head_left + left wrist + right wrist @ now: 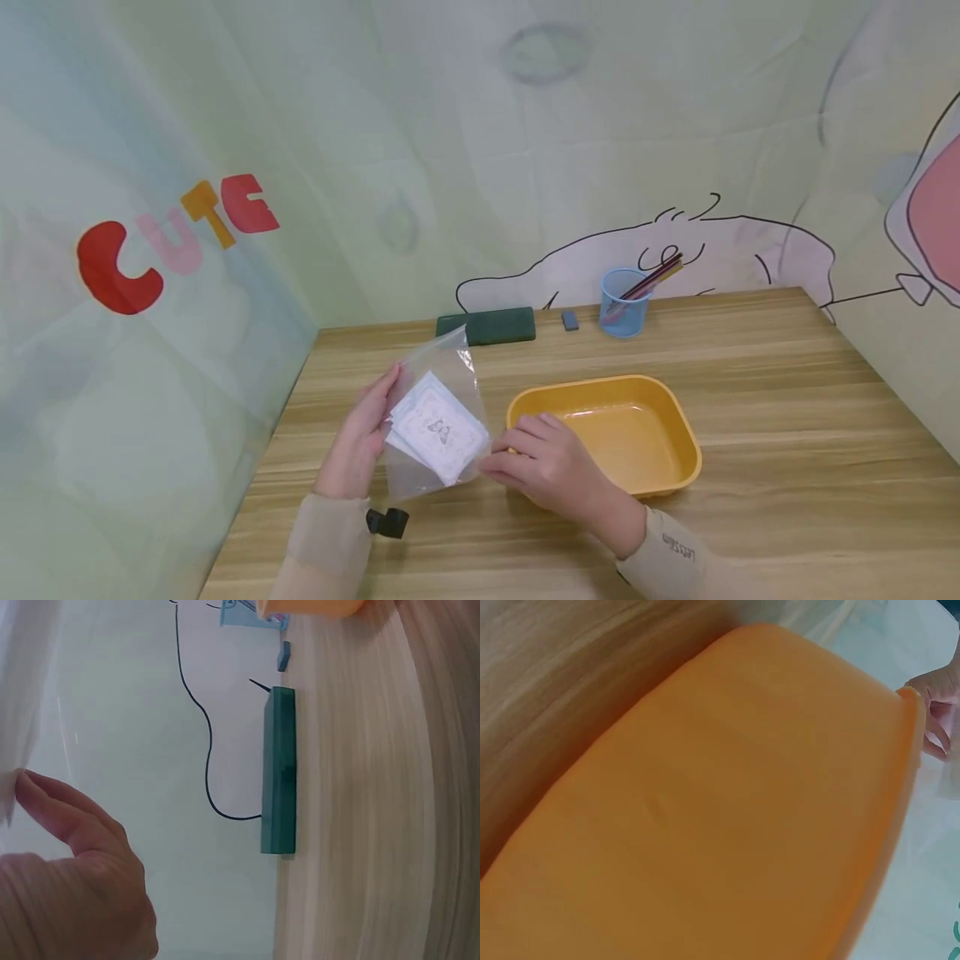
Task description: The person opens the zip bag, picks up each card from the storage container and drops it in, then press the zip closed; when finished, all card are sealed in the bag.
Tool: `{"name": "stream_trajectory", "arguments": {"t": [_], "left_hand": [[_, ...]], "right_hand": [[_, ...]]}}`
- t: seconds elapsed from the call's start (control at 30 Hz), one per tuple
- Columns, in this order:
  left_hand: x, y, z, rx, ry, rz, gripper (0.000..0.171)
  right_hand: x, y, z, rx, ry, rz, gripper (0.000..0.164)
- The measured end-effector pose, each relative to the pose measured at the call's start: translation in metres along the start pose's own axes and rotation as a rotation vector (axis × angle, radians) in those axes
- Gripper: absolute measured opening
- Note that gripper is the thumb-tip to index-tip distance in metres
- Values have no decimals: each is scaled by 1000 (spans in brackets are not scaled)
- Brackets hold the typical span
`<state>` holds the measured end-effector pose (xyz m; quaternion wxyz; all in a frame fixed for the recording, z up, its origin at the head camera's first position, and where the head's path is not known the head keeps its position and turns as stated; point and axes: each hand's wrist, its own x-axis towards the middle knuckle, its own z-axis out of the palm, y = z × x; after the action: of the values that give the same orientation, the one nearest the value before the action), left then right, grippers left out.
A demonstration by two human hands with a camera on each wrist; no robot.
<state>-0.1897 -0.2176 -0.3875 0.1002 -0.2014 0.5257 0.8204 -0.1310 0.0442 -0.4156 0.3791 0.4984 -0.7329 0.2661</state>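
My left hand (362, 437) holds a clear plastic bag (452, 360) by its left side, above the table. Inside it lie several pale cards (438, 427), the front one printed with a small butterfly and a decorated border. At the bag's lower right edge, my right hand (553, 467) pinches the plastic with curled fingers. In the left wrist view, the left hand (79, 874) has its thumb and a finger at the bag's edge (16, 712). The yellow-orange tray (637, 450) stands right behind the right hand; its outer wall (697, 802) fills much of the right wrist view.
Along the back of the wooden table (795, 433) lie a dark green case (495, 327) and a small blue eraser-like block (570, 321). A blue cup (622, 312) with several pencils (652, 279) stands to their right. Printed fabric (375, 167) surrounds the table's left, back and right.
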Motion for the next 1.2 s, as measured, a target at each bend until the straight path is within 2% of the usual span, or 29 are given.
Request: {"name": "stream_trajectory", "arguments": {"t": [0.17,0.27,0.33,0.43,0.6,0.8,1.07,1.2], "left_hand": [[9,-3,-5,75,34,8,37],[17,-7,-10,105,29,39,30],[22,-11,-13,115,36,53,22],[31,-15,-16,158,57,65,20],[43,-20,-20,308,112,71,39],[54,-24,-22,487,149,102,40],[62,-32,-20,600,121,137,37],[62,-36,-20,744,139,166,32]], "right_hand": [[-2,2,5,10,-36,37,15],[-2,4,9,-4,-57,32,13],[-3,4,10,-13,-93,32,12],[-3,3,12,-15,-171,44,12],[-4,2,18,-58,-285,47,10],[-5,0,31,-190,-401,23,3],[-5,-8,46,-474,-598,-94,18],[-5,-14,55,-503,-651,-38,18]]}}
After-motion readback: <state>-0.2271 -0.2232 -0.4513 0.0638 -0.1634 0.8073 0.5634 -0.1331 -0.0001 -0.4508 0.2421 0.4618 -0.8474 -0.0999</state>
